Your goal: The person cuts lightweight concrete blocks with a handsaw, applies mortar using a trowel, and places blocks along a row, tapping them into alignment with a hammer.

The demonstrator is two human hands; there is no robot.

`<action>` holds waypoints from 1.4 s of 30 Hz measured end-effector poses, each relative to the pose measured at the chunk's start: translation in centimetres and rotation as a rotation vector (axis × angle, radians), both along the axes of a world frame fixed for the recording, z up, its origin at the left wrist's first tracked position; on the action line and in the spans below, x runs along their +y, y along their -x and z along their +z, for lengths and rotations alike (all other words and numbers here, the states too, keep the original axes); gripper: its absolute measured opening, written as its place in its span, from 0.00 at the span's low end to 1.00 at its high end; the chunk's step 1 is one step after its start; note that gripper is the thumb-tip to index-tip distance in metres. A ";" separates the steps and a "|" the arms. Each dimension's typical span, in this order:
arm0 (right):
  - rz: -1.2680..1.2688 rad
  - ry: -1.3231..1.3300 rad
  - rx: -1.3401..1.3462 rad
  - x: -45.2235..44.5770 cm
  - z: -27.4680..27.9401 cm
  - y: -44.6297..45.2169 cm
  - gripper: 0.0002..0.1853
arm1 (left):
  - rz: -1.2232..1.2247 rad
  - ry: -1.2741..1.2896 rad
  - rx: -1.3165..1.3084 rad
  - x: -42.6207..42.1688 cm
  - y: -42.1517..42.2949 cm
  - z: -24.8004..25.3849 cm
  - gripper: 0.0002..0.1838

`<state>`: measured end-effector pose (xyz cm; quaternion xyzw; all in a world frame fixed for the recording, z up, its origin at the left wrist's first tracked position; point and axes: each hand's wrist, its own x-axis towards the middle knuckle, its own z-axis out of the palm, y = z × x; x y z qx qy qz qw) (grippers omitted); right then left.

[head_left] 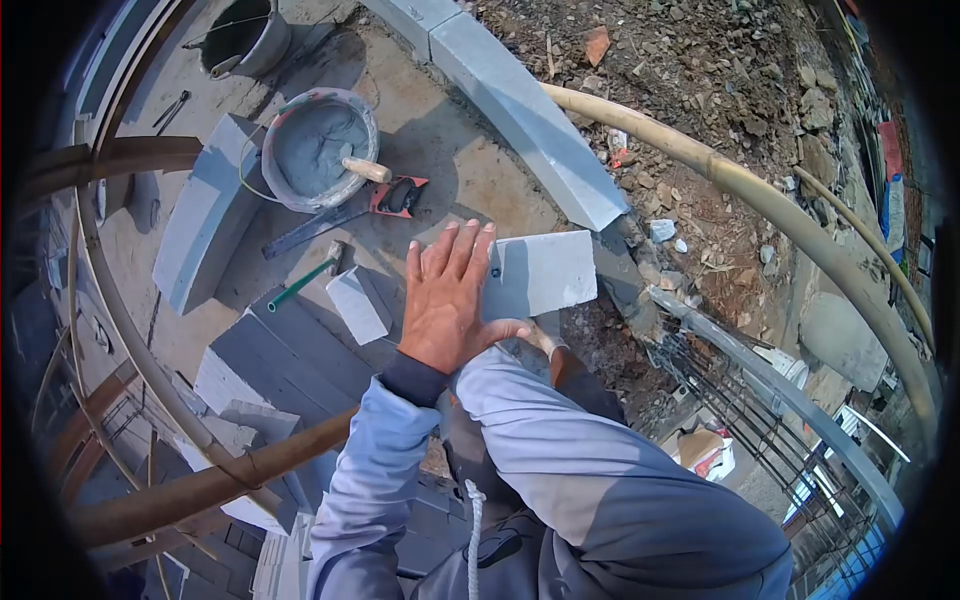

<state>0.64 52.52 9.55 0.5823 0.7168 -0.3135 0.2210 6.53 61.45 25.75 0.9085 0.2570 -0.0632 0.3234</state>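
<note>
Grey right sleeve point(570, 430) upfront, had left hand point(443, 300) spread over left end of pale block point(548, 275), long axis rightward. Couldn't see right hand tbh.

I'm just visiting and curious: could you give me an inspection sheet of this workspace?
Surface: concrete floor, stained and patchy, part sun, part shade.
Job's things: pale rectangular block beside the fingers; mortar bucket with a wooden-handled tool in it.
Clutter: handsaw, green-handled hammer and small block on the floor; another bucket farther off.
Hands: left hand spread, back upward, at the block's near end, contact unclear; right hand not distinguishable.
Cables: nothing seen.
Surroundings: low block wall, rubble, curved bamboo pole, steel bar cage.
</note>
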 end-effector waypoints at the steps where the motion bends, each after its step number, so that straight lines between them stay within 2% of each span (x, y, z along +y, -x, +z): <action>1: 0.012 0.013 0.096 -0.6 0.4 1.1 0.23 | -0.034 0.010 0.033 -0.5 -0.6 -0.4 0.67; 4: 0.009 0.058 0.382 -2.0 1.1 4.6 0.24 | -0.144 -0.097 0.238 -2.1 -1.6 -0.8 0.68; 6: -0.059 0.082 0.519 -3.1 1.8 5.9 0.24 | -0.069 -0.194 0.210 -3.3 -0.7 -2.2 0.68; 8: -0.203 0.090 0.591 -5.3 2.6 5.8 0.25 | -0.017 -0.235 0.224 -2.7 1.0 -2.6 0.68; 13: -0.682 0.028 0.629 -18.7 4.4 -2.5 0.13 | 0.159 -0.235 0.194 -3.2 6.4 -3.4 0.63; 14: -0.630 0.130 0.542 -19.7 4.4 -4.4 0.14 | 0.205 -0.239 0.160 -3.7 7.3 -3.8 0.63; 15: -0.574 0.230 0.449 -20.2 4.1 -6.4 0.15 | 0.255 -0.267 0.238 -4.9 7.2 -3.8 0.63; 17: -0.692 0.281 0.368 -21.1 2.8 -9.9 0.18 | 0.340 -0.291 0.281 -7.0 6.6 -3.6 0.63; 19: -0.662 0.283 0.295 -21.2 1.9 -13.6 0.20 | 0.396 -0.282 0.261 -8.1 6.9 -4.3 0.64; 22: -0.806 0.164 0.273 -20.7 0.5 -15.8 0.20 | 0.407 -0.259 0.227 -9.0 7.8 -4.5 0.65; 25: -0.846 0.082 0.334 -20.0 0.7 -17.0 0.19 | 0.423 -0.278 0.389 -9.3 6.5 -3.8 0.67; 28: -0.927 0.141 0.402 -20.6 0.8 -16.8 0.19 | 0.459 -0.325 0.469 -9.8 5.8 -4.0 0.69; 32: -0.902 0.284 0.384 -22.0 2.4 -18.8 0.26 | 0.471 -0.280 0.340 -10.2 3.2 -4.3 0.70; 35: -0.835 0.179 0.298 -26.5 -1.3 -21.6 0.26 | 0.579 -0.261 0.359 -10.3 1.2 -4.6 0.68; 42: -0.813 0.134 0.245 -23.7 0.2 -27.7 0.25 | 0.584 -0.236 0.354 -10.4 1.8 -4.1 0.66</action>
